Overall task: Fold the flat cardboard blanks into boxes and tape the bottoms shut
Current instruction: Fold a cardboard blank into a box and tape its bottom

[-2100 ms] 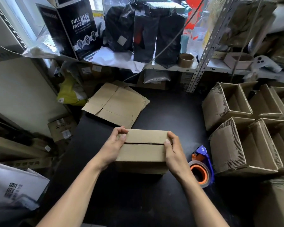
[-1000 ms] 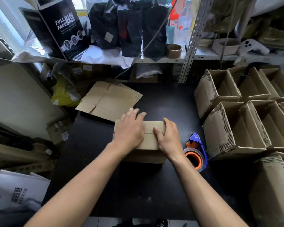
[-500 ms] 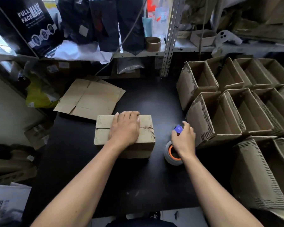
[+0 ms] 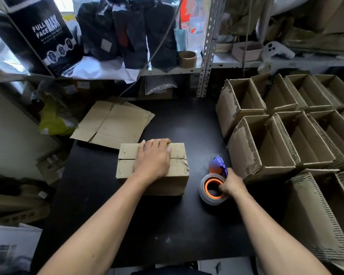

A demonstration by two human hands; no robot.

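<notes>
Holding box: my left hand (image 4: 152, 157) lay flat, fingers spread, on the folded box (image 4: 152, 167), mid-counter (image 4: 167, 225).
Seam: flaps met along the top, untaped.
Tape dispenser (image 4: 214, 183): just right of the box; my right hand (image 4: 229, 184) curled round its orange core.
Flat blanks (image 4: 113, 124): stacked behind the box, far left.
Finished boxes (image 4: 286, 135): open, ranked along the right.

Left hand (image 4: 153, 158) pressing flat on closed brown cardboard box (image 4: 179, 167) on black table (image 4: 167, 225), right hand (image 4: 231, 184) gripping clear tape roll with orange core in blue dispenser (image 4: 211, 192), flat cardboard blanks (image 4: 113, 124) behind, open folded boxes (image 4: 286, 135) stacked at right
</notes>
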